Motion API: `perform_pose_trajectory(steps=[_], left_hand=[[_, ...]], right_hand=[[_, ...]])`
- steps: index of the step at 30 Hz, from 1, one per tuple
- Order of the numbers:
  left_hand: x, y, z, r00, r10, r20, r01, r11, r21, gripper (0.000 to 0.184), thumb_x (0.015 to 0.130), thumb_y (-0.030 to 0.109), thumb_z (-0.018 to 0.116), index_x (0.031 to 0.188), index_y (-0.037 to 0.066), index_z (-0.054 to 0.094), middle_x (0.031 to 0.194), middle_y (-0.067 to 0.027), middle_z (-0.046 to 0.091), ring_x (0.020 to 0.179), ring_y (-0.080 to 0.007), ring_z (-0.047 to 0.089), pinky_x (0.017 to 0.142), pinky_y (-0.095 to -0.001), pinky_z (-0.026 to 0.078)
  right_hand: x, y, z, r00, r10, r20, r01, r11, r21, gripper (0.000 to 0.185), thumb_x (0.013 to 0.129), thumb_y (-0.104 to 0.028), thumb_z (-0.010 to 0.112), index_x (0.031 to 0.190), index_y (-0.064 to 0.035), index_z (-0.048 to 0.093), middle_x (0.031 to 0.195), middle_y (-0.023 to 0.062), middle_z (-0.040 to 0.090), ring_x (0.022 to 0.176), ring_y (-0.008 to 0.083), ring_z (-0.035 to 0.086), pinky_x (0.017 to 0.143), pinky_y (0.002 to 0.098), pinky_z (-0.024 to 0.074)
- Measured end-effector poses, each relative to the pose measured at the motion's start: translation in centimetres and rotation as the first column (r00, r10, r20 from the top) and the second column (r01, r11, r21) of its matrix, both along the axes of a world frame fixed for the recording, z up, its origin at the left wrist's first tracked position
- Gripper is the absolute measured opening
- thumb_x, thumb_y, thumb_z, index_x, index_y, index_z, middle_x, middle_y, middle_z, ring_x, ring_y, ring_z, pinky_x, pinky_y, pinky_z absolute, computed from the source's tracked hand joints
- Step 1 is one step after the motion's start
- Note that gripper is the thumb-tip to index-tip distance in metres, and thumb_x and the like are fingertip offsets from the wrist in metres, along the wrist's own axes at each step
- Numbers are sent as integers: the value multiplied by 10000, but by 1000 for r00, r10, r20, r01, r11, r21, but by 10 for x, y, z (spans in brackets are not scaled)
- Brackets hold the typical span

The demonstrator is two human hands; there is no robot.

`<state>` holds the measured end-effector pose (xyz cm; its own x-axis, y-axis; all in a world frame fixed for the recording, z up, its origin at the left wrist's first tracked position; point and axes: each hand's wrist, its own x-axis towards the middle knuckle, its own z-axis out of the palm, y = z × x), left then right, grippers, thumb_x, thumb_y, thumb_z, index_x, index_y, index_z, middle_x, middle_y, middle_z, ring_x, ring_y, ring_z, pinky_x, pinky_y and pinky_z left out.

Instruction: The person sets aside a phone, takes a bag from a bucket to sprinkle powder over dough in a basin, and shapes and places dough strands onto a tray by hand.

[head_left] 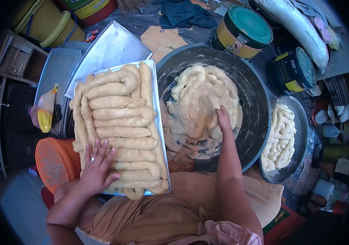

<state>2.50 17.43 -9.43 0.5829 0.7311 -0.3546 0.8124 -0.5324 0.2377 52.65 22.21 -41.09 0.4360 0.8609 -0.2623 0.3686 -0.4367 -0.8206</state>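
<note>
My left hand (96, 165), with a ring on one finger, lies with spread fingers on the lower left of the dough strips (121, 131). These thick, pale brown strips, some bent double, cover a metal tray (163, 159) tilted over my lap. My right hand (223, 118) reaches into a big dark basin (256, 118) and touches the right side of a heap of dough (195, 98). Most of its fingers are hidden, so their grip does not show. Brown powder coats the middle of the heap and the basin floor below it.
Right of the basin, an oval dark tub (301, 134) holds more pale dough. Lidded buckets (240, 34) stand behind. An orange bucket (56, 163) is beside my left arm. Another metal tray (111, 49) leans behind the full one. A white sack (301, 24) lies at upper right.
</note>
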Motion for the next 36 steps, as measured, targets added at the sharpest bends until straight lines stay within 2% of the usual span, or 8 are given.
perform_pose_trajectory(steps=[5, 11, 15, 18, 21, 25, 30, 36], left_hand=[[5, -7, 2, 997, -69, 23, 69, 998, -13, 763, 864, 542, 548, 1443, 87, 351, 1532, -207, 216, 1424, -434, 134, 1117, -617, 28], [5, -6, 8, 999, -47, 21, 47, 999, 6, 742, 867, 537, 546, 1440, 102, 364, 1531, -200, 220, 1426, -428, 132, 1123, -604, 35], [1, -12, 9, 999, -36, 39, 36, 999, 13, 742, 872, 540, 542, 1444, 105, 359, 1535, -203, 203, 1429, -422, 122, 1128, -590, 43], [-5, -13, 13, 995, 25, 96, -27, 1000, 11, 739, 882, 533, 535, 1452, 102, 345, 1540, -214, 179, 1429, -422, 117, 1131, -580, 59], [-18, -4, 11, 981, 136, 142, -140, 990, 23, 762, 892, 504, 538, 1478, 91, 280, 1560, -207, 109, 1433, -435, 73, 1130, -585, 36], [-28, 3, 18, 986, 147, 74, -153, 984, 87, 687, 905, 495, 520, 1456, 123, 346, 1565, -153, 155, 1435, -415, 100, 1132, -588, 46], [-37, 2, 14, 975, 217, 41, -219, 973, 71, 569, 927, 470, 490, 1366, 110, 488, 1526, -122, 290, 1438, -383, 135, 1127, -599, 48], [-50, 7, 13, 947, 287, 145, -291, 957, 5, 468, 937, 396, 490, 1311, 120, 549, 1487, -125, 364, 1426, -373, 197, 1119, -611, 63]], right_hand=[[-65, -14, -33, 821, -73, 566, 108, 994, -28, 589, 872, -266, 588, 1400, -91, 394, 1457, 249, 326, 1321, 365, 364, 1077, 490, 304], [-129, -31, -31, 443, 546, 711, -600, 770, -217, 635, 905, -438, 517, 1459, -191, 328, 1553, 100, 230, 1436, 330, 175, 1130, 604, 72], [-99, -23, -27, 787, -134, 602, 264, 955, -133, 644, 864, -340, 608, 1425, -122, 376, 1511, 131, 310, 1452, 302, 131, 1090, 674, 4], [-88, -26, -6, 778, 231, 585, 4, 928, -371, 579, 872, -259, 602, 1383, -85, 395, 1416, 181, 431, 1355, 305, 358, 1101, 600, 199], [-78, -18, -10, 994, -105, 30, 106, 994, -18, 427, 891, -174, 576, 1277, -52, 441, 1121, 169, 599, 998, 272, 607, 877, 461, 482], [-112, 14, 112, 733, -247, -633, 375, 924, 74, 299, 904, -119, 540, 1180, -52, 446, 832, 67, 554, 668, 146, 558, 556, 284, 478], [-201, 33, 241, 720, -5, -694, 265, 926, 268, 273, 897, -131, 548, 1138, -76, 430, 888, 84, 584, 552, 133, 537, 417, 274, 450], [-322, -18, 299, 724, 503, -473, -490, 857, 161, 547, 872, -200, 631, 1318, -26, 367, 907, 113, 611, 572, 163, 604, 423, 296, 469]])
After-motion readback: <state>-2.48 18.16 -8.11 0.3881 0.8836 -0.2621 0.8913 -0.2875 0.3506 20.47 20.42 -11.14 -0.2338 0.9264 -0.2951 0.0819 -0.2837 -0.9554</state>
